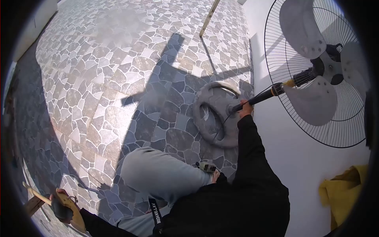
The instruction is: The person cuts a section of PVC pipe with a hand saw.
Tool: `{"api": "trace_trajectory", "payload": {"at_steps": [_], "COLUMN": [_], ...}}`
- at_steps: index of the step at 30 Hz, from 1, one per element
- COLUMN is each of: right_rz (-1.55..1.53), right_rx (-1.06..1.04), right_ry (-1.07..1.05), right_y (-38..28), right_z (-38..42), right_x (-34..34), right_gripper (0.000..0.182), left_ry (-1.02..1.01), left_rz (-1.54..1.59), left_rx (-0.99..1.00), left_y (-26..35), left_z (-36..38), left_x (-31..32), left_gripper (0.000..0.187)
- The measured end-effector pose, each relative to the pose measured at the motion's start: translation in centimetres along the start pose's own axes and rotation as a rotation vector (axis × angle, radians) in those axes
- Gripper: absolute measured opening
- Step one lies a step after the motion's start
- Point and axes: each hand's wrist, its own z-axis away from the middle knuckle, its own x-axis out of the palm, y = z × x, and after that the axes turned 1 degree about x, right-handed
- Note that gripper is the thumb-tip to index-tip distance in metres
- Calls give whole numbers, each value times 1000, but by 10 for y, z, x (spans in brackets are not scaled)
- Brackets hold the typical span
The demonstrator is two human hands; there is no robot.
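Note:
My right hand (245, 108) is closed around the black pole (258, 96) of a standing fan, just above its round grey base (219, 114). The base lies on the stone floor, and the pole slants up right to the grey blades (310, 100) and black wire cage. At the lower left, my left hand (61, 195) is wrapped round a tan, wooden-looking object with a pale handle (38, 195). A dark rounded part (61, 210) is beside its fingers; its exact kind is unclear.
A white wall (290, 173) stands along the right side. Yellow cloth (343, 191) hangs at the lower right. A wooden post (208, 19) rises at the top. My bent knee (146, 172) is over the patterned stone floor (98, 71), which carries dark shadows.

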Motion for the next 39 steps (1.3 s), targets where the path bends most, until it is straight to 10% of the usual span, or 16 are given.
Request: {"api": "trace_trajectory", "payload": {"at_steps": [2, 3, 9, 12, 18, 27, 32, 35, 39], "right_rz": [-3, -11, 527, 357, 171, 200, 211, 223, 272], "right_rx": [-11, -17, -553, -228, -210, -154, 22, 61, 98], "right_ry": [-3, -6, -233, -121, -134, -232, -315, -343, -404], "right_y": [-5, -8, -15, -47, -49, -36, -49, -60, -68], "right_z": [6, 8, 3, 28, 16, -36, -46, -43, -42], "right_x": [22, 32, 86, 125, 156, 174, 174, 178, 174], "right_gripper": [12, 12, 8, 14, 9, 11, 17, 21, 29], "left_ry": [354, 371, 147, 111, 165, 27, 337, -28, -1], "left_rz": [-1156, -1184, -1042, -993, -1004, -935, 225, -1091, -1077], "left_rx": [620, 613, 287, 173, -67, 71, 4, 86, 136], "left_y": [-26, -22, 4, 17, 23, 7, 83, 80, 1], "left_z": [-7, -7, 16, 24, 15, 22, 39, 31, 8], "left_x": [-4, -3, 11, 10, 17, -3, 6, -3, -11], "left_gripper": [56, 55, 48, 45, 47, 60, 45, 43, 47]}}
